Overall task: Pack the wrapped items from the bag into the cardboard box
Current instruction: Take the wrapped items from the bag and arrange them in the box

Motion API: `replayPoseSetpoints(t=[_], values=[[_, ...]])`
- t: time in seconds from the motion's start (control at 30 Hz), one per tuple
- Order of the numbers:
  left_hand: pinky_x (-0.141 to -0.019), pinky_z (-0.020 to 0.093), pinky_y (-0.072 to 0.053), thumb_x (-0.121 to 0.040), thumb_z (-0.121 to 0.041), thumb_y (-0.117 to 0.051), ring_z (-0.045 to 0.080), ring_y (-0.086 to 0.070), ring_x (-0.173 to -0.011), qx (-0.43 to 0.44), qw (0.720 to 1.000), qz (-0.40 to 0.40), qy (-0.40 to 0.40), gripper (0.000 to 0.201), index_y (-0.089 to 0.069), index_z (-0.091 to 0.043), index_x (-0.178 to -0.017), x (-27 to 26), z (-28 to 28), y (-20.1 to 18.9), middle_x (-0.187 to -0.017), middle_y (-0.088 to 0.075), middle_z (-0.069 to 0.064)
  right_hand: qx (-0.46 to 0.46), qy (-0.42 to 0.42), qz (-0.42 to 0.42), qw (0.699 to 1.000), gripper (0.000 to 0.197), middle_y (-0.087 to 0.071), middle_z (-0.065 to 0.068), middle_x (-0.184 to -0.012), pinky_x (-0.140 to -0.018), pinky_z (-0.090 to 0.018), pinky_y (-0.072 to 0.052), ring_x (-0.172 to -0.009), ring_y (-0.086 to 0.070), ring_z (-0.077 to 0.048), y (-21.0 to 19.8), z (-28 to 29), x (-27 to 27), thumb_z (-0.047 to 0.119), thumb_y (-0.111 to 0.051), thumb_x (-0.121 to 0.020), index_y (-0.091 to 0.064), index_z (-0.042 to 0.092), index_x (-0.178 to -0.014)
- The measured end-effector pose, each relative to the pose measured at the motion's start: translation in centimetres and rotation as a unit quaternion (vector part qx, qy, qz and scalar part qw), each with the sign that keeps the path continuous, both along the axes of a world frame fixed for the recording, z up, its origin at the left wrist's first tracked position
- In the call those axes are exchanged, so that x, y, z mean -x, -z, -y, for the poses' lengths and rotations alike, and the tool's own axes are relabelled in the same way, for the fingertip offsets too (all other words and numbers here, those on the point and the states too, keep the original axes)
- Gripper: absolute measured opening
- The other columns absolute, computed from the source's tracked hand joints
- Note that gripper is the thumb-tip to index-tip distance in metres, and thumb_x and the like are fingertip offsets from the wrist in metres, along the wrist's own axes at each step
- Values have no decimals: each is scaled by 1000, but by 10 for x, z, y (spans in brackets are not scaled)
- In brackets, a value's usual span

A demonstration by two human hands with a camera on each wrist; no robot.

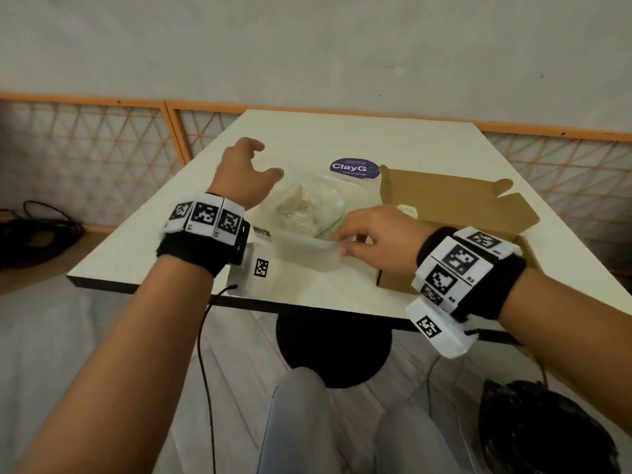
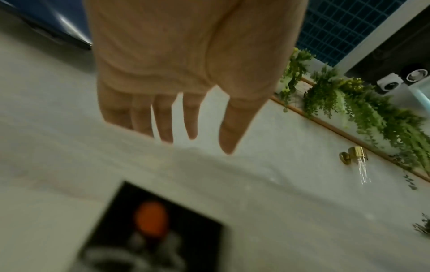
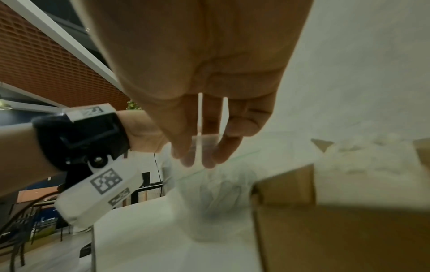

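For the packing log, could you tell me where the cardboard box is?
In the head view, the cardboard box sits open on the table's right side, beside the clear bag.

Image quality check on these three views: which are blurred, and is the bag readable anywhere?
Head view: mostly sharp, wide-angle bend at the edges; the clear bag is pale and low-contrast, its contents hazy. Left wrist: left hand and the dark picture on the wall below it are motion-blurred. Right wrist: right hand, bag and cardboard box all smeared.

Black wristbands [image 1: 191, 249] with checkered white tags
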State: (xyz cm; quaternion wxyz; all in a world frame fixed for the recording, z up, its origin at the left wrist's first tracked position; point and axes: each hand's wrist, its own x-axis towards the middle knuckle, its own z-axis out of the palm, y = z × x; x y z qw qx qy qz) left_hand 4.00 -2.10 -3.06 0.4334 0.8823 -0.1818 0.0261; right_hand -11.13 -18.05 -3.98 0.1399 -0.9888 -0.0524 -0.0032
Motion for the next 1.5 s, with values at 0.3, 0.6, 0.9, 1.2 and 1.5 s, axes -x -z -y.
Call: replayPoseSetpoints(t=[0.3,0.6,0.9,1.2,1.5], values=[[-81,30,-48,-76,-61,-63,20,-60,-87,-172,971,-142,86,53,-58,-17,-105,-8,21,9,-101,-61,-1,-52,55,67,995,26,-58,4,-112,-87,-27,-44,-97,-56,-10,-37,-6,-10,16,-52,-90,-65,23,-111],[-97,51,-48,-45,-85,-61,32,-63,-107,10,962,-236,137,102,-60,-16,-121,-16,16,26,-120,-66,8,-47,67,18,996,35,-64,-5,-116,-88,-21,-40,-107,-59,-19,-15,-24,-47,18,-57,-90,-57,14,-125],[-97,52,-47,-55,-75,-63,31,-65,-85,169,945,-262,102,80,-69,-4,-91,-17,12,25,-84,-68,10,-20,77,52,995,64,-42,-3,-120,-77,-19,-36,-104,-53,-19,-21,-21,-49,21,-67,-80,-36,20,-136],[-101,40,-46,-81,-60,-59,26,-62,-102,205,881,-383,190,68,-60,-6,-122,-9,5,19,-107,-65,10,-17,26,72,997,38,-45,-2,-123,-81,-15,-31,-111,-48,-18,-20,-17,-49,14,-63,-83,-57,21,-120],[-95,50,-50,-48,-59,-82,32,-68,-99,204,919,-312,131,83,-67,-6,-110,-11,14,23,-106,-71,16,5,-42,98,994,45,-50,-9,-117,-82,-14,-31,-106,-51,-21,-8,-18,-45,5,-60,-82,-56,10,-126]])
